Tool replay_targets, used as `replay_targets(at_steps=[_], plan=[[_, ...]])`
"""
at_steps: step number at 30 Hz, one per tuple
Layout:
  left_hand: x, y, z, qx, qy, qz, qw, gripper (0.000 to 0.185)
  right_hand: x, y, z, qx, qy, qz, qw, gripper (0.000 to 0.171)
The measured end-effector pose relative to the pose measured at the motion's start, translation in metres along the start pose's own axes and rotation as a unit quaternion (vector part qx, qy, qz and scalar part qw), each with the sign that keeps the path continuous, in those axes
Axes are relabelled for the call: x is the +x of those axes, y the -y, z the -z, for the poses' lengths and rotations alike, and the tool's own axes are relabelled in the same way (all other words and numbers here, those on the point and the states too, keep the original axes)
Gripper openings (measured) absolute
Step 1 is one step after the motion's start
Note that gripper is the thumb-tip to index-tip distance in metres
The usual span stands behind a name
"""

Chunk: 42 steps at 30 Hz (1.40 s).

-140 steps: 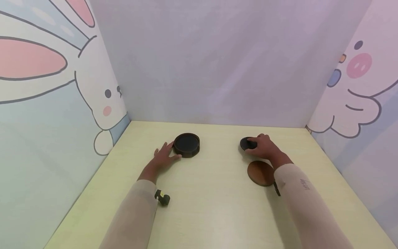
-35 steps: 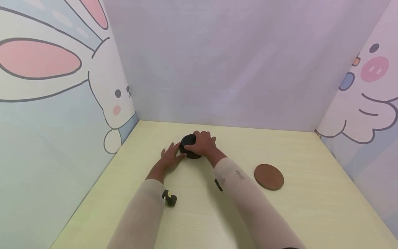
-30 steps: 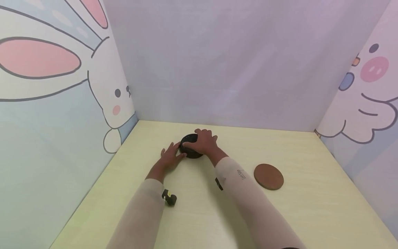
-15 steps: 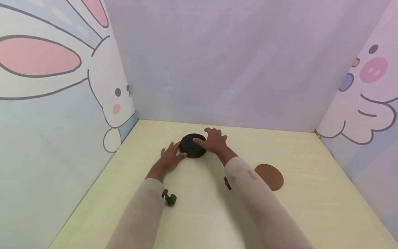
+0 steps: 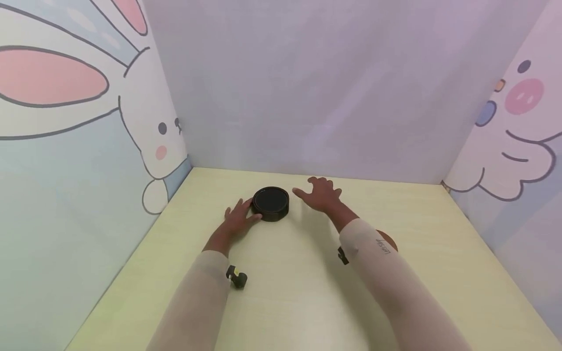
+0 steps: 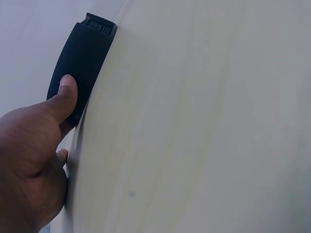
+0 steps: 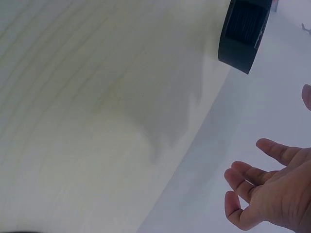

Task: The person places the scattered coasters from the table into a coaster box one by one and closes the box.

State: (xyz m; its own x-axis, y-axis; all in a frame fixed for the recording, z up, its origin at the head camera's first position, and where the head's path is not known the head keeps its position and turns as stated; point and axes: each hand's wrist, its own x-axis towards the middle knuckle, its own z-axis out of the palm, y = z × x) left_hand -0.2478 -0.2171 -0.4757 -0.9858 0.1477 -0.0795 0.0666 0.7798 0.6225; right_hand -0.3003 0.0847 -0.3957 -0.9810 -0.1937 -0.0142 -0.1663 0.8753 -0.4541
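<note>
Head view: right hand (image 5: 322, 195) has lifted off black round holder (image 5: 271, 203), now hovers just right of it, fingers spread, grip empty. Left hand (image 5: 237, 222) unchanged, fingers flat against holder's left side on bench (image 5: 285, 292). Brown coaster (image 5: 391, 240) now mostly hidden behind right sleeve (image 5: 382, 263); sleeve writing unreadable.
Left wrist view: thumb (image 6: 63, 97) presses holder's wall.
Right wrist view: fingers loose, holder apart.

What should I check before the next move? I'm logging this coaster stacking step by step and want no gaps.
1. Black holder flat on the table: ok.
2. Left hand steadies the holder, thumb on its side wall: ok.
3. Right hand free, fingers spread, holding nothing, apart from the holder: ok.
4. Brown coaster located: ok, though the right sleeve hides most of it.
5. Dark disc seated level in the holder: cannot tell; only a dark top shows.
6. Room left in the holder for another coaster: cannot tell.
</note>
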Motion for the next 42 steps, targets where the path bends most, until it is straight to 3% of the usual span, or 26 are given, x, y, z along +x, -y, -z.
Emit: replay_targets(at_steps=[10, 23, 29, 36, 42], plan=[[0.001, 0.003, 0.002, -0.002, 0.0, 0.001, 1.0, 0.082, -0.013, -0.042, 0.017, -0.011, 0.072, -0.015, 0.997, 0.097], [0.002, 0.005, 0.001, -0.008, 0.007, 0.006, 0.9999, 0.082, -0.052, -0.068, 0.044, -0.046, 0.13, -0.03, 0.99, 0.102], [0.002, 0.004, 0.002, -0.013, 0.005, 0.008, 0.9999, 0.081, -0.068, -0.081, 0.05, -0.05, 0.136, -0.061, 0.988, 0.105], [0.003, 0.005, 0.001, -0.01, 0.008, 0.01, 0.9999, 0.082, -0.088, -0.094, 0.054, -0.014, 0.114, -0.09, 0.989, 0.105], [0.003, 0.005, 0.0, -0.01, 0.004, 0.009, 0.9999, 0.082, -0.107, -0.106, 0.059, -0.014, 0.125, -0.065, 0.99, 0.112]])
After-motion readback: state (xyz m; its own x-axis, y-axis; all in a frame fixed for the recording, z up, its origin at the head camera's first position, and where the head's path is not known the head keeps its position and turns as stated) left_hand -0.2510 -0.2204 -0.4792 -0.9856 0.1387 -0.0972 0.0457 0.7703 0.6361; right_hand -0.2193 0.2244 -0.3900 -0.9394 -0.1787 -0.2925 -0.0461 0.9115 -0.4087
